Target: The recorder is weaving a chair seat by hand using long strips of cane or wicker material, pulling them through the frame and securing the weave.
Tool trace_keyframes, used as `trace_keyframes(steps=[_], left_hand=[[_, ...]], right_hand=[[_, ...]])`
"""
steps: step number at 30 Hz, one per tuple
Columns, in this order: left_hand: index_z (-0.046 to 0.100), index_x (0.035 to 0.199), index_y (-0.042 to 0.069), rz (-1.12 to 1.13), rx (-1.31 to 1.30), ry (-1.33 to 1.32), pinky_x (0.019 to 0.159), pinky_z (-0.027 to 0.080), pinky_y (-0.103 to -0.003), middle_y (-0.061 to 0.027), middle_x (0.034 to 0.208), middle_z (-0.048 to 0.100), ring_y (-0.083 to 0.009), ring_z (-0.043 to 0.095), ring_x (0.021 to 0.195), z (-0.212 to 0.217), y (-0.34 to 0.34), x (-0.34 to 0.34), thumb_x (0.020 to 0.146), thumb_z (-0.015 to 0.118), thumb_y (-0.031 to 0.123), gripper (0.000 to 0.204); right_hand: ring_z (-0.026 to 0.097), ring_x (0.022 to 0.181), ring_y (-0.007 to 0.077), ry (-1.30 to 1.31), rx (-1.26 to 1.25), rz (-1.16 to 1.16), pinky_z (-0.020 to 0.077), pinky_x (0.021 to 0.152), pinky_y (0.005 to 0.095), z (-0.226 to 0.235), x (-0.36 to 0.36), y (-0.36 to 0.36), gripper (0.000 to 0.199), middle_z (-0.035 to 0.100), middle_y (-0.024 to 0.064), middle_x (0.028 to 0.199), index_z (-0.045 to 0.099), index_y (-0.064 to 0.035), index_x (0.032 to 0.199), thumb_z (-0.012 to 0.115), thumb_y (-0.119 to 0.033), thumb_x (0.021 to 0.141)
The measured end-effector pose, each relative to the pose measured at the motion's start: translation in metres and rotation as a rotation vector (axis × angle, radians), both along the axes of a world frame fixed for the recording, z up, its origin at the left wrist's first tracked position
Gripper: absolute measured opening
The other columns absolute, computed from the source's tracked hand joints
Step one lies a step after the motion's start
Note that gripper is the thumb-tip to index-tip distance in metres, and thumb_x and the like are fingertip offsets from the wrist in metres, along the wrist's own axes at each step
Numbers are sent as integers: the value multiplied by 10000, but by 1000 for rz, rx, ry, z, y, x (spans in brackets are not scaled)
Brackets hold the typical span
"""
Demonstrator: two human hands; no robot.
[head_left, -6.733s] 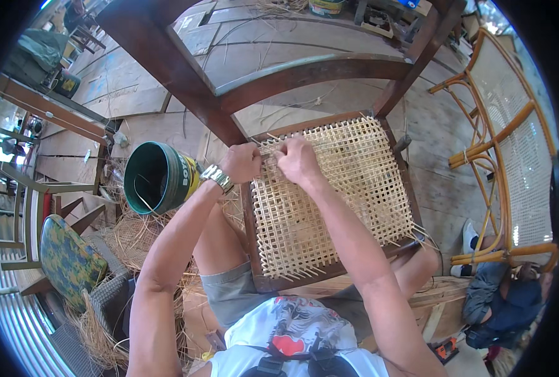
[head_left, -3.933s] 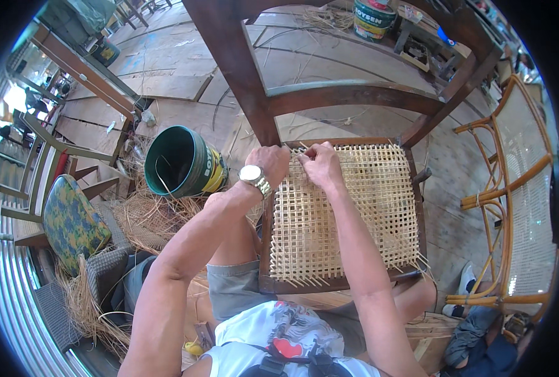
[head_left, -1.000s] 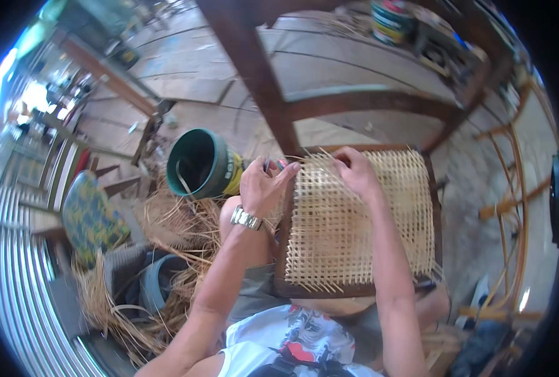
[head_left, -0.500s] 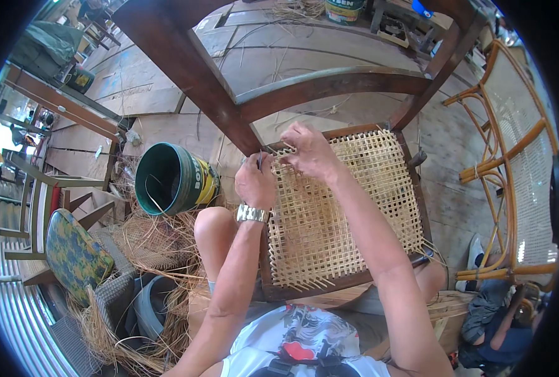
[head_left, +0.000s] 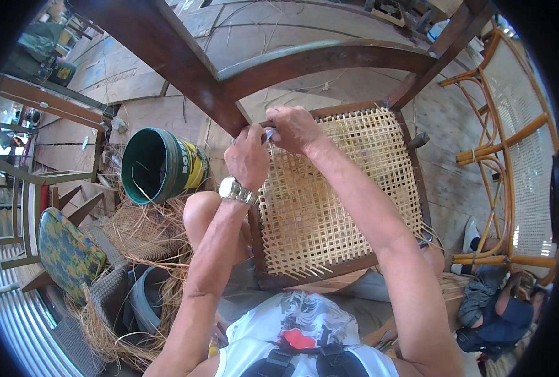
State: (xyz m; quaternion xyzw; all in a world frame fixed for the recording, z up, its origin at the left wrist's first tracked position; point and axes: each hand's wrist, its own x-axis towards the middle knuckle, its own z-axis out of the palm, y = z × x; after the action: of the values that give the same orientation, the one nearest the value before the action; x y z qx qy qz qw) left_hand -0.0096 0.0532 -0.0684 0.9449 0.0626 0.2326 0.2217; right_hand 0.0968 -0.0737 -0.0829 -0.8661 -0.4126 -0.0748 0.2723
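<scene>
A dark wooden chair stands in front of me, and its seat is filled with woven cane. At the seat's far left corner, beside the foot of the left back post, both my hands meet. My left hand, with a metal-banded watch on the wrist, is closed on a small shiny metal tool, its exact kind partly hidden by the fingers. My right hand touches it from the right, fingertips pinched at the seat's back edge; what they grip is hidden. Loose cane ends stick out along the near edge.
A green bucket stands left of the seat amid loose cane strips. Farther left is a chair with a camouflage-patterned pad. On the right stands a rattan-framed piece with a mesh panel; a person sits low nearby.
The chair sits slightly lower left in view. My right hand has come down from its raised pinch, and both hands are now pressed close together at the corner, the metal tool's tip showing between them.
</scene>
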Motion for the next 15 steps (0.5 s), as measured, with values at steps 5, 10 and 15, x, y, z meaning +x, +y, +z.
trace_keyframes(steps=[5,10,15], left_hand=[[647,960,126,-5,4,20,637,522,-476,-102,911,700,-362,678,767,11,2,1,896,646,134,64],[649,818,60,-46,-296,-132,607,499,-435,-147,742,674,-362,654,678,29,9,-18,929,716,331,301],[618,883,9,111,-257,40,646,501,-476,-217,741,647,-417,642,719,36,42,-39,1009,572,348,365]], right_hand=[[684,815,373,-17,-20,-28,564,708,469,3,6,4,178,657,156,818,571,-42,857,698,-161,817],[696,835,280,346,101,23,559,729,379,-2,16,-4,245,713,96,918,681,-63,960,734,-294,897],[677,972,162,606,355,-108,528,866,305,15,-10,-3,298,721,84,1088,742,-88,1112,728,-329,937]])
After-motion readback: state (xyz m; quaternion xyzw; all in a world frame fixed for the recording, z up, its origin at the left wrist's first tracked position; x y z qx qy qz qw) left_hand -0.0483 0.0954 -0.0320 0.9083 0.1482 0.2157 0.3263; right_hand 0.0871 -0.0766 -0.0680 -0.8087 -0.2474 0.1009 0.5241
